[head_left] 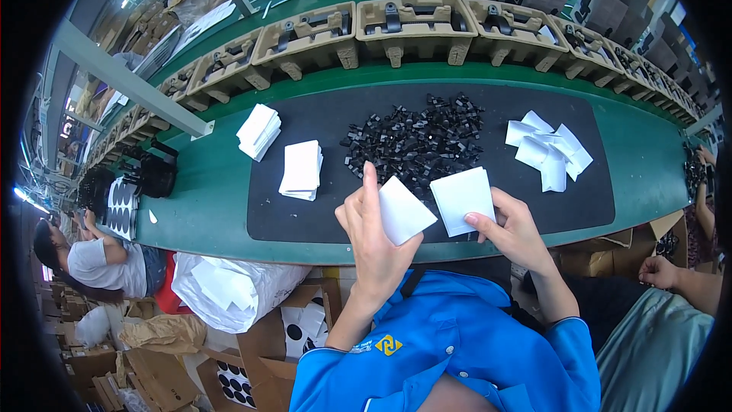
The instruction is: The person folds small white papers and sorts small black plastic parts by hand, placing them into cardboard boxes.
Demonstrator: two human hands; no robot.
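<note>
My left hand (371, 240) grips a white paper square (405, 212) between thumb and fingers, its index finger pointing up. Beside it, a small stack of white paper squares (463, 200) is pinched in my right hand (512, 227), thumb on top. The two papers are close together but apart. Just beyond them a heap of small black plastic parts (415, 141) covers the middle of a dark mat (335, 225). Left of the heap, two stacks of white paper, a nearer one (301, 170) and a farther one (259, 132), are piled up. Loose folded white papers (549, 149) overlap on the right.
Moulded pulp trays (415, 27) with black parts line the far side of the green table (206, 214). A grey metal post (137, 80) stands at left. Below the edge are a white plastic bag (236, 290) and cardboard boxes (267, 351). Other people sit on both sides.
</note>
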